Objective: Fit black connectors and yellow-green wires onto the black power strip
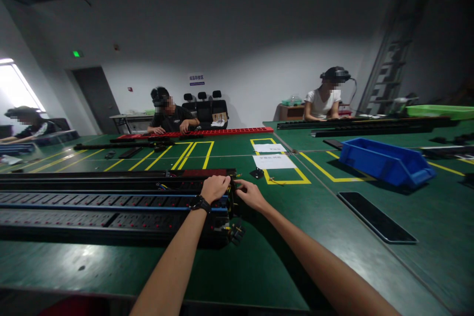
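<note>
Several long black power strips [148, 220] with rows of sockets and small red marks lie side by side on the green table, reaching in from the left. My left hand [215, 188], with a black watch on its wrist, is closed over the right end of the far strip [185, 185]. Just right of that end, my right hand [252, 194] has its thumb and index finger brought together. Whatever is between those fingers is too small and dark to make out. Below my hands, a black end piece [236, 233] with yellow wires sticks out from the nearest strip.
A blue bin [385, 162] and a dark flat tablet-like slab [377, 217] sit to the right. White paper sheets [274, 161] and a small black part [256, 173] lie beyond my hands. Across the table, co-workers handle long strips, one red rail [229, 131] among them.
</note>
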### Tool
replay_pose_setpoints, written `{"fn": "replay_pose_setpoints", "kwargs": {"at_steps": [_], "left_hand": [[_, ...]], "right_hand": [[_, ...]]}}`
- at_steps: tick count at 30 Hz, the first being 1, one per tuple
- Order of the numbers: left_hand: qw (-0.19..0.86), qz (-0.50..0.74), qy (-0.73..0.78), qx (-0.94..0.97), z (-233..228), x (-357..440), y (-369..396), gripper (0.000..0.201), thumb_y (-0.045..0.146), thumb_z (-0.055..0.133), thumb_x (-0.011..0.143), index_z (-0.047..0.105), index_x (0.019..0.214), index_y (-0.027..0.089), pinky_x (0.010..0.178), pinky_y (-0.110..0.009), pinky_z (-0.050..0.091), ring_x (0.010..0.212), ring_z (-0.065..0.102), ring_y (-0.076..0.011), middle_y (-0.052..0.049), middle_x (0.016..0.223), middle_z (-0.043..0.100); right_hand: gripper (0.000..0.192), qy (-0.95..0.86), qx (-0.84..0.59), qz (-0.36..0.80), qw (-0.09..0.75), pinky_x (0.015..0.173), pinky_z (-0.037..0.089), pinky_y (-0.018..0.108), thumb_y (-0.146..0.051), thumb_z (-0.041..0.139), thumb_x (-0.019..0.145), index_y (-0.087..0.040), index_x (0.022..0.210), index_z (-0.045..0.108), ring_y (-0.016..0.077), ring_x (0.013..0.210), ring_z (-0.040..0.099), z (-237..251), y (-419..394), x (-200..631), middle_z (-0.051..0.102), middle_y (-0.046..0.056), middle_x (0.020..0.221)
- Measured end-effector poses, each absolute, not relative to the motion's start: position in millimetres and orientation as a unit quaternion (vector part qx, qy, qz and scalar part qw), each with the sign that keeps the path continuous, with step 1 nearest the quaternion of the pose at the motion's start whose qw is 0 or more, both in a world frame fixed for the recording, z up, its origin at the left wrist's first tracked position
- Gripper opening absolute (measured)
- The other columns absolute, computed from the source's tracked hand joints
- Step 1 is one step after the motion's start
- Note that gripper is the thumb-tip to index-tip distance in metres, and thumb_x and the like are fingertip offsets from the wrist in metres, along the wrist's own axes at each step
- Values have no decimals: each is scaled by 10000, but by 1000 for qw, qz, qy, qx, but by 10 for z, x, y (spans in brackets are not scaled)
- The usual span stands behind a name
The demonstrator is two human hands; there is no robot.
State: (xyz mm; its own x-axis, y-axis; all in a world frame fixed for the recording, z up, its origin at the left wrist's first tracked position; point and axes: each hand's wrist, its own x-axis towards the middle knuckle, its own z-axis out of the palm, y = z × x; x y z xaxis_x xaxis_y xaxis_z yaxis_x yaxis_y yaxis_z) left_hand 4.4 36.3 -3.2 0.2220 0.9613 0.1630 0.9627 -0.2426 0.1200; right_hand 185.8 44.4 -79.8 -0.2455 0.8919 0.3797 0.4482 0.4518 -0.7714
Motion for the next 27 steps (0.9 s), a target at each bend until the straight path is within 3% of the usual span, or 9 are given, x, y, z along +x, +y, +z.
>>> {"fn": "replay_pose_setpoints", "kwargs": {"at_steps": [8,27], "left_hand": [[10,-91,-610,-787,-21,48,345,574,464,263,1050,795,1029,248,863,-322,512,1015,730,-255,-99,1072,792],[11,-122,-620,-775,0,66,309,568,458,265,1059,784,998,235,880,-299,512,1019,726,-234,-101,1078,787]], "right_hand": [[638,-761,-394,312,411,833,562,340,-170,576,754,-196,1386,655,219,882,719,-811,454,1871,789,64,1061],[625,-768,-400,291,406,910,560,354,-142,574,748,-182,1367,652,241,1000,727,-806,437,1848,774,78,1144]]}}
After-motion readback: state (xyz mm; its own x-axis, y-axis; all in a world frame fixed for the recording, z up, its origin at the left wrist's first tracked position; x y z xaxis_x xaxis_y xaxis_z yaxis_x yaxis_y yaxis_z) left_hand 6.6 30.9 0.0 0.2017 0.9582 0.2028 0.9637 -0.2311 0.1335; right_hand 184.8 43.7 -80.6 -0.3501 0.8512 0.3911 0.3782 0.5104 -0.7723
